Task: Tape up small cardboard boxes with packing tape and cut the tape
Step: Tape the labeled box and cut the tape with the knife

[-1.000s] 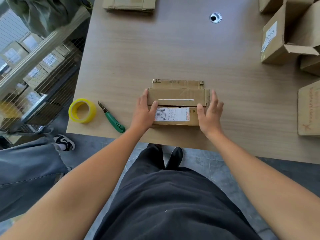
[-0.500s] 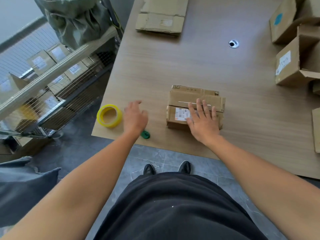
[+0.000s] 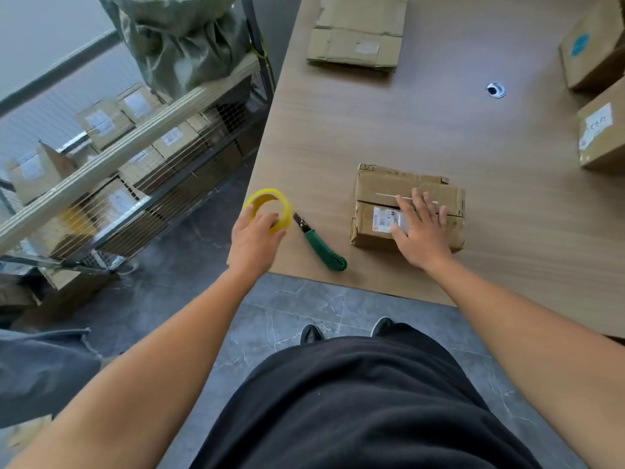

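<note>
Left hand (image 3: 255,240) curled on tape roll (image 3: 286,211); right hand (image 3: 422,231) flat, fingers (image 3: 420,202) spread.

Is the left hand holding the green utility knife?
No, the left hand grips the yellow tape roll; the utility knife lies untouched beside it.

Loose black garment (image 3: 355,407) covers torso and legs, few pale specks on fabric. Black shoes (image 3: 311,333), rounded toes. Both forearms (image 3: 176,350) bare to frame edge.
</note>
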Available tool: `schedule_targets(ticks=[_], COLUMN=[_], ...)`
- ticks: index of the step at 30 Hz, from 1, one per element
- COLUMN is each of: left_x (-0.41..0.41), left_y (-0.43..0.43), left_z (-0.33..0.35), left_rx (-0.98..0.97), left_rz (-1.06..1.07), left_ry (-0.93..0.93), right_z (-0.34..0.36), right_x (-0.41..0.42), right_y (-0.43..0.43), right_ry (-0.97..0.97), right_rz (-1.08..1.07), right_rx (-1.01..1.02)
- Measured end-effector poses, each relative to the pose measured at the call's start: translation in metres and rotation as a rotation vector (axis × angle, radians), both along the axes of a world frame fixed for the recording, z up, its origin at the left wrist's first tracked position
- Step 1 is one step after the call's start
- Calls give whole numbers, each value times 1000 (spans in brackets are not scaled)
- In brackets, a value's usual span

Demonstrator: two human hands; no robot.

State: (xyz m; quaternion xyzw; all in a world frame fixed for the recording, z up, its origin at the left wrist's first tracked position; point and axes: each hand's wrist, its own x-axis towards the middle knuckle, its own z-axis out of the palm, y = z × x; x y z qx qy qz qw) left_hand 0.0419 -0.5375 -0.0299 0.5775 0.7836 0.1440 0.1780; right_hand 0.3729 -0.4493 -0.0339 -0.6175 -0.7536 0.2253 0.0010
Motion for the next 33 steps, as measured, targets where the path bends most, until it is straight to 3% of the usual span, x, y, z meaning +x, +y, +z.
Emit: schedule_targets(ticks=[3,7,10,15,22,33], left_x=[34,100,135,161,176,171], left_y=[20,57,72,80,84,86], left_z=[25,35,25,16,17,8], left_rx=[73,188,185,202,126,249], left_rz=[-207,-571,-694,-655,-565,-623], left_ry=[-76,13,112,127,106,260], right_z=[9,21,25,21,17,24], right_x=[3,21,28,36,38,38], right_y=[-2,-4,-4,0,2,7], right_ry=[185,492,599,693,788,793], right_rz=[-55,-186,-177,-96,-195,-239], right_rx=[17,-56,-79,-14,125,8])
